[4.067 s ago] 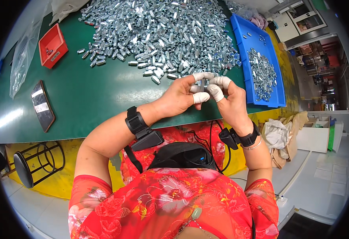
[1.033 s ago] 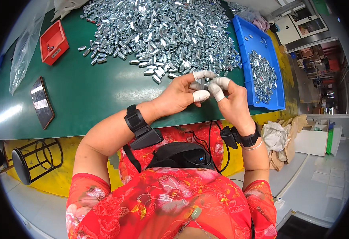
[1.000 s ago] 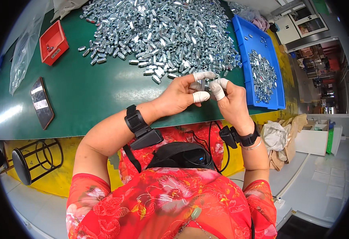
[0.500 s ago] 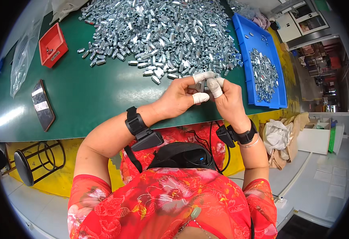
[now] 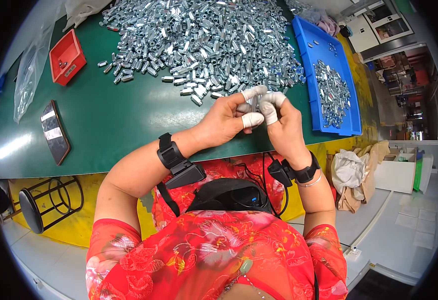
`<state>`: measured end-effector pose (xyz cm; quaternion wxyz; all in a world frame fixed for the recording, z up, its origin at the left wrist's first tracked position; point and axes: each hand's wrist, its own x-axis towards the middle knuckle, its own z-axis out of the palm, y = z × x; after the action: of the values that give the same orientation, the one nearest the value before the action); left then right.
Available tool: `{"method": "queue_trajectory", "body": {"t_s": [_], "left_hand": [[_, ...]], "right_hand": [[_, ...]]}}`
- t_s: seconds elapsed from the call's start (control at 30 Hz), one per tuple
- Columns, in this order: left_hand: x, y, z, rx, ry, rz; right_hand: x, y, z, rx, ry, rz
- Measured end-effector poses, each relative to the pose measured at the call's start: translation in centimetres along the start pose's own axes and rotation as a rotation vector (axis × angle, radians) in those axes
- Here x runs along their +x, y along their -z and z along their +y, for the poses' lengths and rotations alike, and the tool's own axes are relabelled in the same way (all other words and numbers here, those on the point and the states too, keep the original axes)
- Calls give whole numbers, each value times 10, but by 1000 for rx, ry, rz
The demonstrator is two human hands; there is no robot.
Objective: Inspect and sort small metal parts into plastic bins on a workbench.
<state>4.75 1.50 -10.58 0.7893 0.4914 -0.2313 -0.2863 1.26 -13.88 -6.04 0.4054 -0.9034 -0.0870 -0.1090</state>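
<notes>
My left hand (image 5: 227, 118) and my right hand (image 5: 282, 121) meet over the near edge of the green table (image 5: 119, 125), fingertips in white finger cots. Together they pinch a small silver metal part (image 5: 254, 103), mostly hidden by the fingers. Just beyond the hands lies a large heap of silver metal parts (image 5: 204, 40). To the right a blue tray (image 5: 309, 45) holds more of the same parts (image 5: 331, 92). Each wrist carries a black strapped device.
A red bin (image 5: 66, 56) stands at the far left, with a clear plastic bag (image 5: 26, 82) beside it. A dark phone (image 5: 55, 131) lies on the left of the table. A black stool (image 5: 44, 205) stands below the table edge. A crumpled bag (image 5: 351, 172) sits on the floor at right.
The hands have stayed together at the table's near edge, with only small shifts of the fingers around the part.
</notes>
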Motion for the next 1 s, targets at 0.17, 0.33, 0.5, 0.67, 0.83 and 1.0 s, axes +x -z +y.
{"method": "queue_trajectory", "body": {"t_s": [0.17,0.33,0.5,0.67,0.83,1.0], "left_hand": [[-1,1,1,-121,34,-33],[-2,-3,-1,-29,13,8],[-3,-4,-8,84,-98,36],[-3,-3,-8,54,-93,30],[-2,-2,-6,65,-50,-6],[-3,-5,-7,97,-130,-26]], "right_hand": [[-1,5,-2,313,-110,-61],[1,5,-1,306,-102,-39],[3,5,-3,369,-311,-101],[-1,-2,0,172,-166,-25],[-5,5,-1,234,-177,-70],[-7,12,2,159,-299,-192]]}}
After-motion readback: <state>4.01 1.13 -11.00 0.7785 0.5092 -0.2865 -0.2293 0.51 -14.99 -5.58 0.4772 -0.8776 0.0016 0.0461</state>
